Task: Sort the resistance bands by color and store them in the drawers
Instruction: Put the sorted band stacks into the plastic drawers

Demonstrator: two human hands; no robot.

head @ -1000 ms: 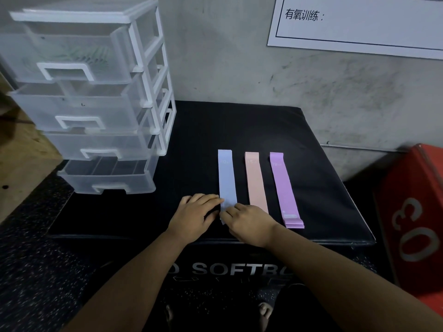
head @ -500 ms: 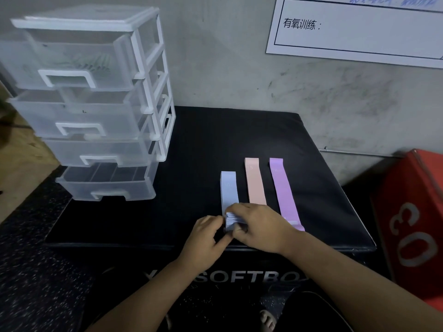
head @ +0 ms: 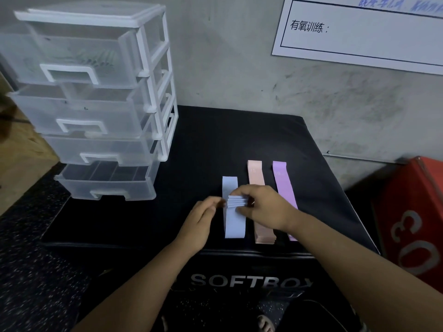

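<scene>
Three flat stacks of resistance bands lie side by side on the black soft box [head: 211,149]: blue bands [head: 233,224], pink bands [head: 255,173] and purple bands [head: 282,183]. My right hand [head: 261,207] pinches a folded bunch of the blue bands at the middle of the blue stack. My left hand [head: 201,219] has its fingertips at the bunch's left edge, fingers curled toward it. A clear plastic drawer unit [head: 96,101] with white frame stands at the box's left; its drawers are pulled partly out.
A red box [head: 412,226] with a white number stands on the right. A grey wall with a white printed sheet [head: 364,32] is behind. A wooden surface [head: 21,159] lies at the far left and dark speckled floor below.
The near end of the blue bands has been folded up and away from me; both hands moved with the fold from the box's front edge toward the stack's middle.
</scene>
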